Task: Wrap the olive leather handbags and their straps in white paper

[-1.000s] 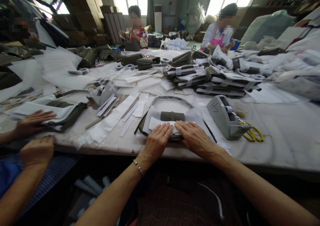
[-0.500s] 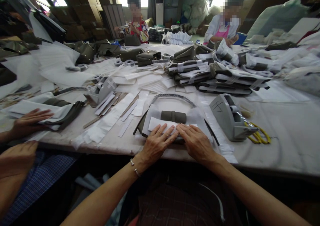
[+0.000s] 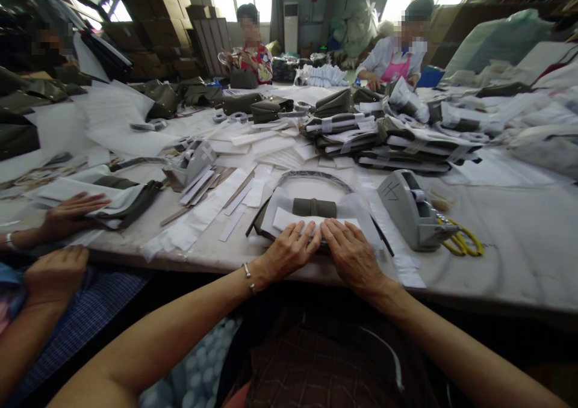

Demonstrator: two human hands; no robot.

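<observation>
A dark olive handbag point(image 3: 259, 220) lies on the table in front of me, its wrapped handle point(image 3: 316, 175) arching away from me. White sheet point(image 3: 356, 206) covers much of it, and an olive flap with a strap point(image 3: 315, 207) shows in the middle. My left hand point(image 3: 293, 245) rests with its fingers stretched out on a folded white strip point(image 3: 289, 216) across the bag's near side. Beside it, almost touching, my right hand point(image 3: 354, 253) lies flat on the same strip. Under both palms the near edge of the bag is hidden.
To the right stands a grey tape dispenser point(image 3: 401, 212) with yellow-handled scissors point(image 3: 465, 239) by it. Another tape dispenser point(image 3: 194, 161) and card strips point(image 3: 203, 188) lie left. A co-worker's hand point(image 3: 74, 215) presses a second bag point(image 3: 139, 203). Wrapped bags point(image 3: 406, 143) are piled behind.
The view has shifted slightly. Both my hands stay on the white strip, with little movement. Across the table, the person in the pink apron has lowered their hands.
</observation>
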